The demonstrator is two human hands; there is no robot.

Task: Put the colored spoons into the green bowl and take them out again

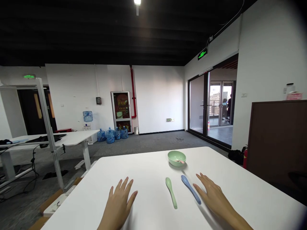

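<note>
Two bare hands lie palm down on a white bench (144, 169), both open with the fingers spread, holding nothing. The left hand (119, 201) sits nearer the bench's left side, with a bare stretch of bench between it and the spoons. The right hand (213, 195) is just to the right of a blue spoon (191, 189), its fingertips (198, 187) close to the spoon's handle, though the picture cannot settle whether they touch it.

Between the hands lie two spoons side by side and apart, the blue one and a pale green spoon (171, 192) to its left, their bowls pointing away from the person. Ahead of the right hand, near the bench's far edge, stands a round green bowl (177, 158). A small pink spoon (179, 161) rests inside it, and nothing else can be made out in the bowl.

The main risk lies in the right hand's closeness: a careless sideways sweep could nudge the blue spoon into the green one. A hard reach forward could also push the bowl toward the far edge, or tip the pink spoon out.
</note>
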